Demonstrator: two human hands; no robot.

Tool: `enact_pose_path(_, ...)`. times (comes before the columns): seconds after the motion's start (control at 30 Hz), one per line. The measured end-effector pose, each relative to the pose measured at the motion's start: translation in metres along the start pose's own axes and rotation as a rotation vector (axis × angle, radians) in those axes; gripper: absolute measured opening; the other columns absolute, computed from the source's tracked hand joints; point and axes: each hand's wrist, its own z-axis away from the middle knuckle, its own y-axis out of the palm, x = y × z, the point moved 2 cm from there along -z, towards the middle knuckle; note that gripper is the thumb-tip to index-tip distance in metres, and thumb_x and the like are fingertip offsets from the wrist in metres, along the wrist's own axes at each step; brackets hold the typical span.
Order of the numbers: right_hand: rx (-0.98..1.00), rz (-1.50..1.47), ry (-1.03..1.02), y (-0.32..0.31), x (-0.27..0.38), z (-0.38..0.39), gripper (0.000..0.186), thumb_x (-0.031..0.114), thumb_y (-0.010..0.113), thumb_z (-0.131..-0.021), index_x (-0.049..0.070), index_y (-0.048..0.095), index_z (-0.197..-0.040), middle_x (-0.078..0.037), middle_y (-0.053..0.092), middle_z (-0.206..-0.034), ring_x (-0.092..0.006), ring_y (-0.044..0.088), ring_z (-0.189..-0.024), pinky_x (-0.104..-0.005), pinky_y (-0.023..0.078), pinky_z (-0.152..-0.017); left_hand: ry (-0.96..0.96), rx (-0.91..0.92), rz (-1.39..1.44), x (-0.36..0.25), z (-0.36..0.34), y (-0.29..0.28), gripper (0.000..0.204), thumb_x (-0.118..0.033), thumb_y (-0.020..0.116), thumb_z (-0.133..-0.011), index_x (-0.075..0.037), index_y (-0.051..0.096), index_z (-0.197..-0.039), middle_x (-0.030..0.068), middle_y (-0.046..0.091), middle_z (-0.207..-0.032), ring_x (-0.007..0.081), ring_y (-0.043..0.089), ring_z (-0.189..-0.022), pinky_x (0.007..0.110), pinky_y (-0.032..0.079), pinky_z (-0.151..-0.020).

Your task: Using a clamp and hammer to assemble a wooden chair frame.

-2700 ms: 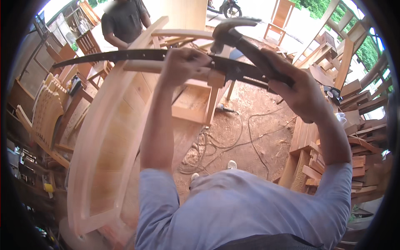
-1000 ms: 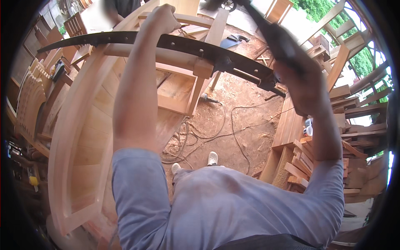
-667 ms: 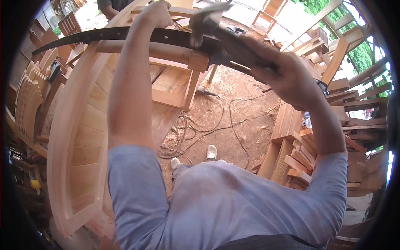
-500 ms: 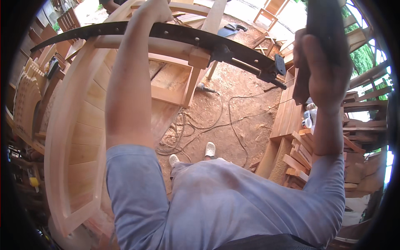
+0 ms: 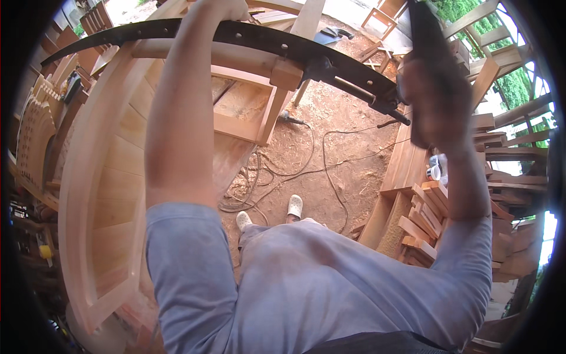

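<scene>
A long black metal bar clamp (image 5: pixel 271 45), punched with holes and bowed by the lens, lies across the pale wooden frame of a panelled piece (image 5: pixel 73 230). Its fitting (image 5: pixel 318 71) sits by a wooden block (image 5: pixel 286 74). My right hand (image 5: pixel 436 103) is closed round a hammer (image 5: pixel 430 32), raised and blurred beside the clamp's right end; the hammer's head is cut off at the top. My left hand (image 5: pixel 230 10) is at the top edge, just past the bar, fingers bent; what they grip is hidden. My left forearm crosses over the bar.
An open wooden box frame (image 5: pixel 242 127) is below the clamp. Power-tool cables (image 5: pixel 324 153) cross the dusty ground (image 5: pixel 359 177) near my shoes. Stacked timber (image 5: pixel 421 218) and a white tub (image 5: pixel 433 173) are at right. Chair parts (image 5: pixel 44 135) stand at left, a chair (image 5: pixel 383 17) farther back.
The hammer has swung down over the bar and back up. My left hand has moved up out of the middle toward the top edge. The co-worker has left the view as it tilted.
</scene>
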Motion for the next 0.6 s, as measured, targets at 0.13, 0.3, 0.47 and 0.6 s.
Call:
enact_pose_path(0.13,0.245,-0.061,0.107,0.014,-0.008,0.001,0.06,0.003,0.064,-0.103,0.006,0.047,-0.161,-0.002,0.069,-0.09,-0.0104,0.06,-0.079,-0.0311,0.055,-0.077,0.02,0.003,0.062,0.001,-0.003,0.0,0.036,-0.021,0.08,-0.072,0.002,0.08,-0.1,0.0246,0.078,-0.106,0.0372,0.077,-0.103,0.046,0.057,-0.1)
enact_pose_path(0.3,-0.164,-0.259,0.008,-0.008,-0.025,0.006,0.053,0.012,0.061,-0.106,0.008,0.052,-0.158,-0.004,0.07,-0.098,-0.0078,0.061,-0.077,-0.028,0.051,-0.072,0.018,-0.022,0.113,0.003,-0.003,0.004,0.036,-0.018,0.08,-0.071,0.002,0.08,-0.101,0.0256,0.078,-0.107,0.0359,0.077,-0.104,0.044,0.058,-0.098)
enact_pose_path(0.47,0.205,-0.113,0.072,0.018,-0.023,0.009,0.057,0.013,0.064,-0.104,0.009,0.049,-0.159,-0.008,0.073,-0.107,-0.0108,0.066,-0.086,-0.0296,0.054,-0.079,0.007,0.028,0.077,0.001,-0.003,-0.002,0.041,-0.018,0.081,-0.068,0.001,0.08,-0.104,0.0256,0.078,-0.108,0.0361,0.077,-0.105,0.043,0.058,-0.098)
enact_pose_path(0.6,0.141,-0.213,0.074,0.006,-0.013,0.006,0.05,0.015,0.065,-0.103,0.008,0.056,-0.152,-0.01,0.075,-0.108,-0.0137,0.067,-0.083,-0.0341,0.056,-0.081,0.042,0.005,0.108,-0.004,0.009,-0.01,0.047,-0.019,0.083,-0.066,-0.001,0.079,-0.109,0.0245,0.078,-0.109,0.0366,0.076,-0.105,0.042,0.058,-0.097)
